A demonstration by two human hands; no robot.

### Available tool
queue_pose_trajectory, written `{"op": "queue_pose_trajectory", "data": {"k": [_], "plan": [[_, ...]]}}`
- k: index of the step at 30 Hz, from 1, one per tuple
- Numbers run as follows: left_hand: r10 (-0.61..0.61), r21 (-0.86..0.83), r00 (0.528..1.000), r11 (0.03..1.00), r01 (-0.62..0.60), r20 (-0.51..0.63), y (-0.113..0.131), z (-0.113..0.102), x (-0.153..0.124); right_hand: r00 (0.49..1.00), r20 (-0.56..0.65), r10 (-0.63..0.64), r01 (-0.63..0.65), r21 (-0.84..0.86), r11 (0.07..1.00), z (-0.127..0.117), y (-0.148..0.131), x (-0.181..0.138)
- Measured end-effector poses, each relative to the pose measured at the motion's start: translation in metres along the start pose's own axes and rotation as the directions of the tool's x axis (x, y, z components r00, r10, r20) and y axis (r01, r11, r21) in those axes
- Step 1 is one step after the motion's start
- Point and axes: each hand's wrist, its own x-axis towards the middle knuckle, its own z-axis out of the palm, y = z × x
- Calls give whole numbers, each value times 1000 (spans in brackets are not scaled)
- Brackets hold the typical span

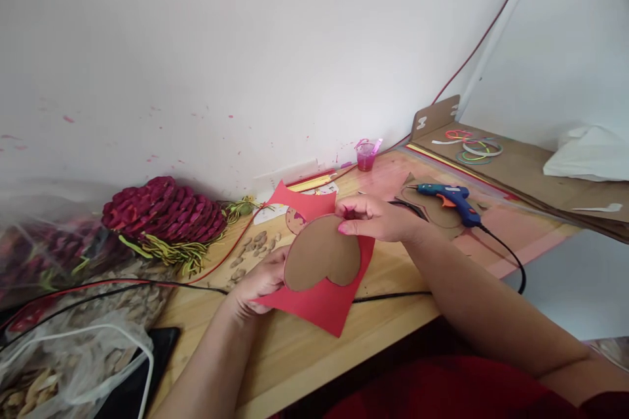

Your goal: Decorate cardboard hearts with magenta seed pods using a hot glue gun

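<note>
A brown cardboard heart [322, 254] lies against a sheet of red paper [327, 311], both held up above the wooden table. My right hand [366, 217] pinches the heart's upper right edge between thumb and fingers; the fingertips are stained pink. My left hand [263, 275] is closed on the left edge of the red paper and the heart, its fingers partly hidden behind them. The paper has a curved cut along its top edge. Behind it shows a round piece with pink stains [295, 220], partly covered.
A blue glue gun [449, 198] with a black cord lies on cardboard at the right. Peanut shells [255, 245] and a dark pink, scaly craft piece [164, 209] sit at the left. A cup of pink paint [365, 157] stands by the wall. Cables cross the table [289, 366].
</note>
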Motion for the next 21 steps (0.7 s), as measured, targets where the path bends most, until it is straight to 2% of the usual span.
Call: {"op": "queue_pose_trajectory", "data": {"k": [3, 5, 6, 8, 10, 12, 13, 14, 16, 18, 21], "plan": [[-2, 41, 1000, 999, 4, -30, -5, 0, 0, 1000, 7, 11, -11, -74, 997, 6, -1, 0], [62, 100, 994, 994, -53, -92, -9, -1, -1, 1000, -14, 2, -4, -118, 993, 11, -2, 1], [103, 134, 986, 987, -84, -135, -11, -1, -1, 998, -54, -26, 17, -144, 989, 14, -3, 2], [151, 189, 965, 976, -111, -214, -12, 0, 1, 966, -230, -115, 71, -190, 979, 17, -2, 4], [150, 168, 951, 980, -106, -271, -10, 2, 6, 862, -480, -162, 90, -170, 981, 17, 0, 7], [182, 60, 923, 983, -172, -338, -6, 6, 13, 725, -684, -85, 100, -18, 995, 14, 3, 9], [234, 12, 892, 968, -249, -388, -3, 7, 16, 686, -728, -8, 110, 93, 990, 13, 4, 11], [289, -19, 852, 944, -330, -437, -1, 9, 18, 677, -732, 81, 113, 212, 971, 12, 4, 11], [365, -26, 784, 900, -436, -503, 4, 11, 21, 721, -649, 243, 67, 414, 908, 14, 3, 13], [393, 6, 762, 890, -455, -515, 6, 12, 22, 774, -541, 328, -15, 504, 864, 20, 1, 14], [416, 88, 752, 896, -436, -511, 3, 10, 20, 808, -474, 351, -79, 504, 860, 31, 0, 15]]}}
